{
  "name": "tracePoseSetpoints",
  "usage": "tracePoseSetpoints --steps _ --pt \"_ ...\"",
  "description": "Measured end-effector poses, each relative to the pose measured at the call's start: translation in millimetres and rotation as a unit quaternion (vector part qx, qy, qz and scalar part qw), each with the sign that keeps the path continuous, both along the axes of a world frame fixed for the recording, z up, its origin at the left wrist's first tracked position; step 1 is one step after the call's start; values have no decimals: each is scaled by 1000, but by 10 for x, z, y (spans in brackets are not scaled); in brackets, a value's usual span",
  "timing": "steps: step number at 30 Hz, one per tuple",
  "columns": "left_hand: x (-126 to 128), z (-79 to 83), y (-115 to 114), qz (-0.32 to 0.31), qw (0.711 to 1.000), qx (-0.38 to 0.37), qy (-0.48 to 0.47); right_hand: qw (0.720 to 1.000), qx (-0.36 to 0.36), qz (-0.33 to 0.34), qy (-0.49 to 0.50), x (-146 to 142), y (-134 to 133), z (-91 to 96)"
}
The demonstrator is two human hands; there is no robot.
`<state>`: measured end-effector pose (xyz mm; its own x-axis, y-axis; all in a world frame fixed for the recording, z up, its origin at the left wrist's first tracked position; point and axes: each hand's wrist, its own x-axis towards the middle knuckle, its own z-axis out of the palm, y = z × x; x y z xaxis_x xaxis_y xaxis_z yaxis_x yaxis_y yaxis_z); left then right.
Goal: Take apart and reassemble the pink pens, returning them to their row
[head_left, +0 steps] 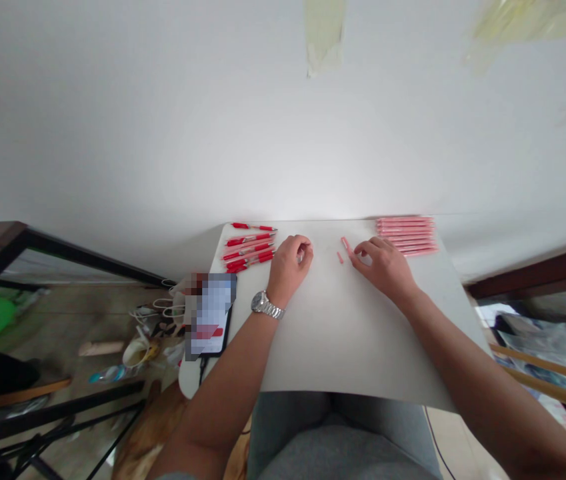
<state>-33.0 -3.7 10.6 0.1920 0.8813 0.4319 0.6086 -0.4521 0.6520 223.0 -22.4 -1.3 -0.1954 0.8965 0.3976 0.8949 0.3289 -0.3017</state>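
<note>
The pink barrel piece (pixel 347 245) lies right at the thumb and index fingertips of the right hand (pixel 387 267), angling away from them toward the wall (pixel 283 133); these fingers are bent toward each other, though whether they pinch the piece or merely touch it I cannot tell. A shorter pink piece (pixel 340 257) rests on the white tabletop (pixel 327 333) just left of those fingertips, apart from them. The left hand (pixel 290 267) has its fingers curled in to meet the thumb; whether something small sits inside is hidden. Beyond its knuckles, leftward, lie red pens (pixel 249 253), and the row of pink pens (pixel 407 235) sits just past the right hand's fingers. Both loose pieces look like light, stiff plastic, probably smooth and quick to roll, so a gentle two-finger pinch around the middle should suit the longer one, fingertips alone the shorter.
</note>
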Motion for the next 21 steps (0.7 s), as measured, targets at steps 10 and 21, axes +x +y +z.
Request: tracePoseSetpoints --steps 10,21 --pt "50 47 -8 2 993 41 112 999 23 13 -26 28 3 -2" --pt "154 32 9 -27 986 46 157 999 48 -4 20 12 -6 87"
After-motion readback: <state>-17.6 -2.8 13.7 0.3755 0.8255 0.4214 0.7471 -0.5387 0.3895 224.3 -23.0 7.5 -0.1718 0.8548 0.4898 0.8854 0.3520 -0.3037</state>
